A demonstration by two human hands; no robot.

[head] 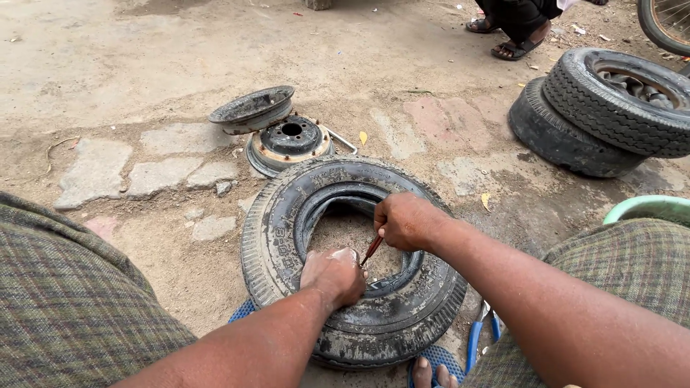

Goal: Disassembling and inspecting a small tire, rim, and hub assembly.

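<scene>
Lying flat on the dirt ground (pixel 144 57) between the person's knees, a small worn tyre (pixel 402 316) has its hole facing up, with sandy ground showing through the middle. The left hand (pixel 333 275) presses down on the near inner edge of the tyre, fingers curled together over the rubber and dusted with white powder. The right hand (pixel 406 220) reaches in from the far side, its fingers clamped on a thin tool with a red handle (pixel 371 250), whose tip points down toward the inner edge just beside the left hand. A fold of black inner rubber shows along the left side of the hole.

Under the near edge of the tyre a blue sandal (pixel 438 357) shows, with toes just beyond it. Pliers with blue handles (pixel 476 338) lie on the ground just right of the tyre, close to the right knee. Both knees are covered in a green checked cloth (pixel 65 302).

Past the tyre, two rusty wheel rim halves (pixel 277 129) rest on broken stone slabs, one leaning on the other. To the far right, two larger tyres (pixel 611 108) are stacked, the upper one tilted on the lower. A pale green basin rim (pixel 650 207) peeks in at the right edge. At the top, another person's feet in sandals (pixel 512 39) stand well apart from the work
</scene>
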